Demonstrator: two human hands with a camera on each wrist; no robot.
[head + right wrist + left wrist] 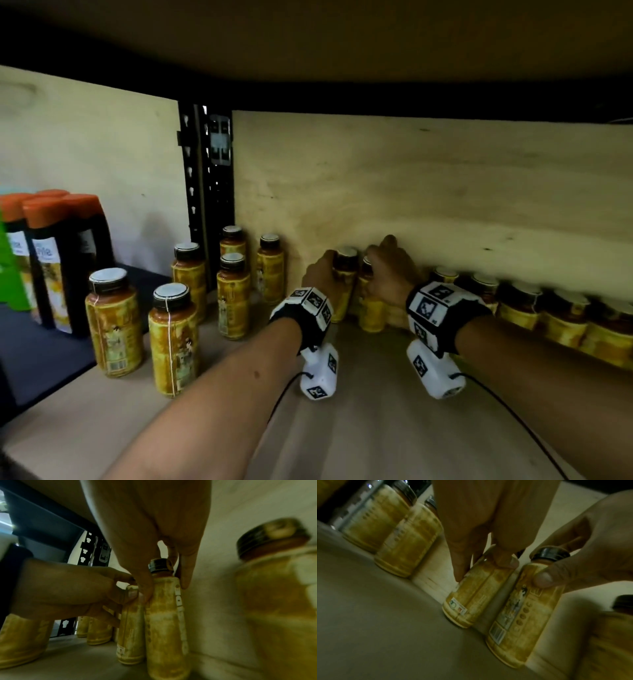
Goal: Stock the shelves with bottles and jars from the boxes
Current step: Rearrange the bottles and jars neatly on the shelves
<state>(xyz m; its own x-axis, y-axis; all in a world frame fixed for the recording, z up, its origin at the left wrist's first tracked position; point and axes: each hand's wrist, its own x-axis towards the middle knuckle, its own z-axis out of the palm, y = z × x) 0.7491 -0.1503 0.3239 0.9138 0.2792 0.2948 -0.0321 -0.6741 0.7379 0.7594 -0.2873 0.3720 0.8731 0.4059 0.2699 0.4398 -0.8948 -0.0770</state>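
Head cam: both hands are deep in the wooden shelf [342,411], up against the plywood back panel [428,192], each on its own yellow-labelled bottle. Left hand [320,274] has thumb and fingers curled round the shoulder of the left bottle [344,284]; right hand [388,270] pinches the right bottle [368,301] just under its cap, thumb one side, fingers the other. The 2 bottles stand upright, touching or as good as, right at the back panel.

Imo this is the set-down step: both look like they're on the board, grip not let go yet. Next move prob = slide them flush to the back panel and in line w/ the row of same bottles [548,315] running off to the right of them, then loosen fingers w/o knocking the tall narrow things over. Can't tell from the wrist cams if the bases are fully flat, too blurry.

Materials: bottles are round, slim, w/ a shoulder narrowing to a dark ribbed screw cap, pale disc on top, brownish-orange liquid showing above a glossy yellow wrap label. More loose ones [173,339] stand left of the back panel's edge, near the black perforated metal upright [202,192]. Further left of that upright, dark orange-capped bottles [65,260]. Shelf board is matte pale wood, smooth, so stuff should slide easy.
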